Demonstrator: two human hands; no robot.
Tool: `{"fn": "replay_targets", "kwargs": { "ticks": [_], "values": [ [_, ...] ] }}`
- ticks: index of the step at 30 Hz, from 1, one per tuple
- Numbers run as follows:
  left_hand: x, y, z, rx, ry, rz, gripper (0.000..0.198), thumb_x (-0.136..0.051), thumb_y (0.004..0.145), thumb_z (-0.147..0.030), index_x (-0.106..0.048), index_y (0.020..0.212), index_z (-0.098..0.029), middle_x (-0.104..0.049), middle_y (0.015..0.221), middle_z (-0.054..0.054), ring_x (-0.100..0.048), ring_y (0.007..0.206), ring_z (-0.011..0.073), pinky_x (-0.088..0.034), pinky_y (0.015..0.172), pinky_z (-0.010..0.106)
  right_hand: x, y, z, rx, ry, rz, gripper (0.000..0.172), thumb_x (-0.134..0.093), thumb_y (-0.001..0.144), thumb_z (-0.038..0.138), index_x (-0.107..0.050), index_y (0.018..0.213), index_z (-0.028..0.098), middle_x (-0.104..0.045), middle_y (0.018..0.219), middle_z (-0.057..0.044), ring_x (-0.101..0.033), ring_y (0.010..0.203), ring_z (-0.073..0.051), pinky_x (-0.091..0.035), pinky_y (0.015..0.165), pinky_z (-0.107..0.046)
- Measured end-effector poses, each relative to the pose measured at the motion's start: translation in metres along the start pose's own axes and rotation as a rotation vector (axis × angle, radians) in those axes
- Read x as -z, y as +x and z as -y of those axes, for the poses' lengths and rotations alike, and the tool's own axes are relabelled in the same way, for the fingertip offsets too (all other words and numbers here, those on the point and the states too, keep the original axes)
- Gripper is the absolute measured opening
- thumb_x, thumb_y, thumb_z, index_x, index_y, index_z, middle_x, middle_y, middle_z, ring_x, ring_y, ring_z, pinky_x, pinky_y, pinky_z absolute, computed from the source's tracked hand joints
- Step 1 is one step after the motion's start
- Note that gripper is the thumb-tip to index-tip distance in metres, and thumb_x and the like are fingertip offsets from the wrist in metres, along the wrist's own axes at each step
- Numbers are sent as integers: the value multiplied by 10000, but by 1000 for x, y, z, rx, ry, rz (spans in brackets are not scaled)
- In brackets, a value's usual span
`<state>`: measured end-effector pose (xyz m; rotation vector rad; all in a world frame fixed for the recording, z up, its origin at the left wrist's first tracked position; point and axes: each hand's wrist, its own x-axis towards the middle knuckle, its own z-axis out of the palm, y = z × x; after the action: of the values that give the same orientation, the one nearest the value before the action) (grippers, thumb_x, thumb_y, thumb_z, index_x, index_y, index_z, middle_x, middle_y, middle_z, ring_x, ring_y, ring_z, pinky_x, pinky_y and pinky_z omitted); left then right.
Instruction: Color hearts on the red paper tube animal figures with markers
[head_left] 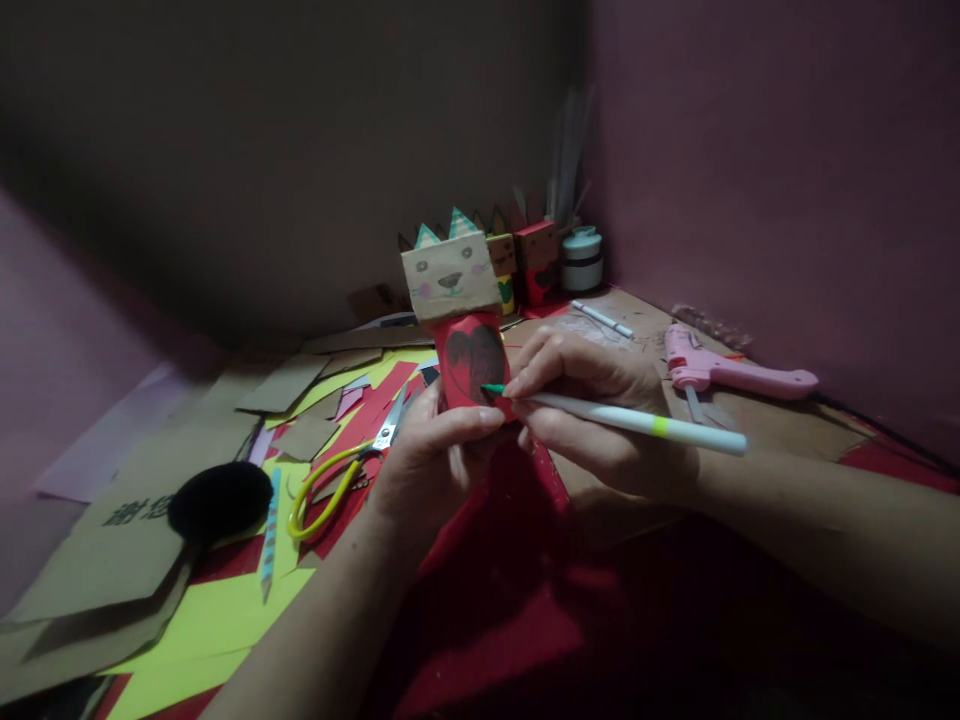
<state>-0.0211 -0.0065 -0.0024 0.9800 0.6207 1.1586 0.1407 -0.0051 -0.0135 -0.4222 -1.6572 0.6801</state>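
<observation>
A paper cat figure [451, 278] stands upright in my left hand [435, 450], whose thumb and fingers close round the lower part of its red body. Its pale box head has a drawn face and two striped triangular ears. On the red body is a heart [478, 358], mostly coloured dark. My right hand [592, 400] pinches a white marker [630, 418] with a green tip and a yellow-green band. The marker's tip touches, or is very close to, the lower right part of the heart.
Yellow-handled scissors [325, 497], a blue dotted pencil [271, 540], a black oval thing [221, 500] and cardboard [97, 540] lie to the left. A pink glue gun [739, 373] rests to the right. Behind are a red figure [538, 265], a lidded jar [582, 260] and a white stick [602, 318].
</observation>
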Motion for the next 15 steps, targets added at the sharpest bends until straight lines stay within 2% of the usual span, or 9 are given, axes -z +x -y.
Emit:
{"fn": "replay_targets", "kwargs": {
  "ticks": [5, 10, 15],
  "values": [
    [-1, -1, 0, 7, 23, -1, 279, -767, 628, -43, -680, 872, -146, -705, 757, 8, -652, 642, 127, -580, 642, 229, -1, 1, 0, 6, -20, -64, 143, -627, 795, 86, -619, 789, 228, -630, 794, -10, -622, 773, -192, -479, 683, -346],
    [-2, -1, 0, 9, 32, -3, 260, -753, 631, -37, -660, 842, -155, -684, 735, -5, -642, 626, 120, -564, 632, 222, 0, 1, 0, 25, -33, 2, 163, -620, 788, 74, -617, 752, 233, -618, 781, -5, -590, 716, -176, -473, 661, -338],
    [0, -1, 1, -3, 68, 41, 234, -736, 665, -59, -669, 869, -153, -686, 719, 2, -650, 616, 139, -569, 637, 246, 0, 1, 0, 21, -46, -45, 147, -621, 793, 83, -623, 772, 229, -621, 786, -5, -610, 758, -182, -480, 694, -343]
  ]
}}
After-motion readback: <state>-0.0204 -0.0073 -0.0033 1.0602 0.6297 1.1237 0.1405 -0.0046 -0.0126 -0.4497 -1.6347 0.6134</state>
